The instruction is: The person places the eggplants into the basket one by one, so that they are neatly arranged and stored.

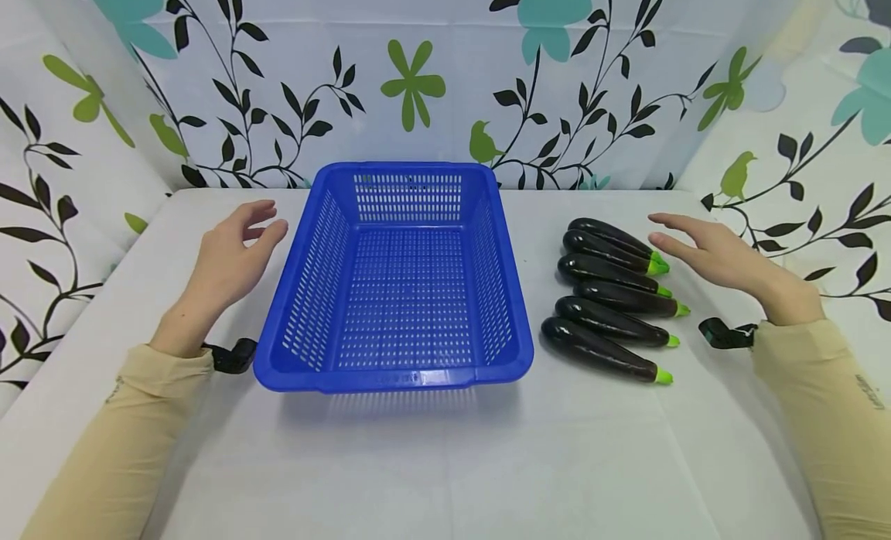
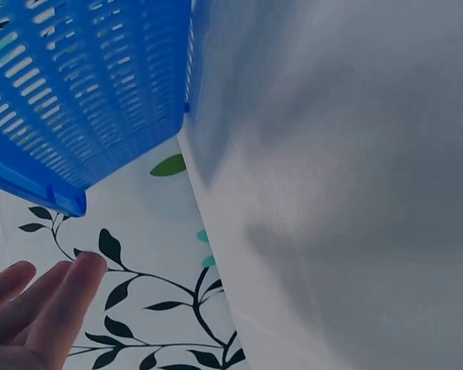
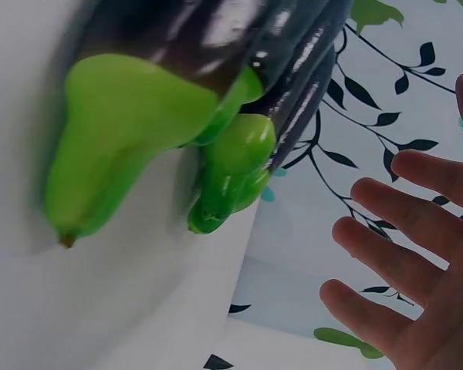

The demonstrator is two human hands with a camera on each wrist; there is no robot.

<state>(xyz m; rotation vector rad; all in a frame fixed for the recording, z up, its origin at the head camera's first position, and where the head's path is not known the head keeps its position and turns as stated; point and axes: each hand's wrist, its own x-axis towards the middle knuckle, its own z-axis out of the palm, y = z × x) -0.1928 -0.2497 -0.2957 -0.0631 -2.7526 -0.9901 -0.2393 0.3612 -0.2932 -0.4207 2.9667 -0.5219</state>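
A blue plastic basket [image 1: 400,377] with slotted walls stands in the middle of the table, nothing in it. Just left of its rim my left hand [image 1: 233,254] hovers with relaxed fingers, holding nothing; the left wrist view shows those fingers [image 2: 62,308] below the basket's slotted wall [image 2: 100,100]. Several dark, glossy eggplants [image 1: 602,350] with bright green stem ends lie in a column right of the basket. My right hand [image 1: 724,261] is beside their stem ends, empty. In the right wrist view its fingers [image 3: 401,262] are spread, apart from the green caps [image 3: 123,131].
A white cloth covers the table [image 1: 445,463]. Behind and at both sides hang white curtains [image 1: 445,83] printed with leaves, flowers and birds. A black wrist strap [image 1: 233,357] shows at the left cuff and another [image 1: 727,333] at the right.
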